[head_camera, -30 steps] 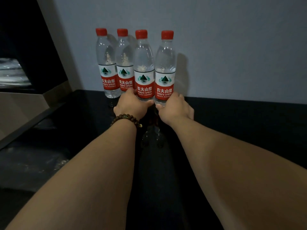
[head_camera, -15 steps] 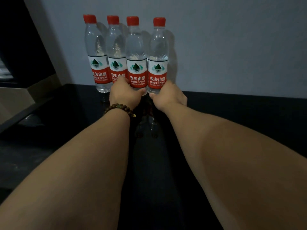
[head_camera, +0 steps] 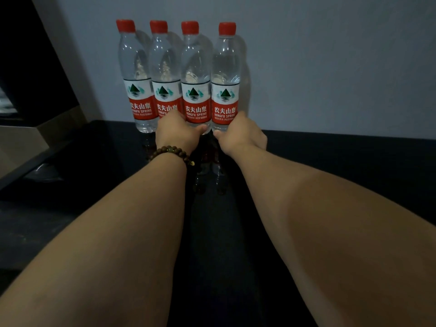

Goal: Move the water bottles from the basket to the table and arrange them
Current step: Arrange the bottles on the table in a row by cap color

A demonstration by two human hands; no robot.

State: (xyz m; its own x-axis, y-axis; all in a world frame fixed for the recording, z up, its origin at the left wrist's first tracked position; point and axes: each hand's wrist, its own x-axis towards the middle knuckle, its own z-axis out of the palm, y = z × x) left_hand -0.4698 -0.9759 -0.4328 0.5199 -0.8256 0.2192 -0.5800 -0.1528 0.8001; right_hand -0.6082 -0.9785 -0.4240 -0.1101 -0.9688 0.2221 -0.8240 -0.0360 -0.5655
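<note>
Red-capped water bottles (head_camera: pixel 162 67) stand in a close row on the dark table (head_camera: pixel 342 156). The left hand (head_camera: pixel 175 134) grips the third bottle (head_camera: pixel 195 67) low down, the right hand (head_camera: pixel 240 135) the fourth bottle (head_camera: pixel 226 67); a jerky release could topple the row

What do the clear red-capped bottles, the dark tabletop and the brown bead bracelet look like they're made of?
Clear bottles: thin glossy plastic; the wall shows through. Red caps: opaque plastic. Dark tabletop: polished, mirrors the bottles; stone, glass or lacquer, unclear. Brown bead bracelet: probably wood, dull matte round beads.
</note>
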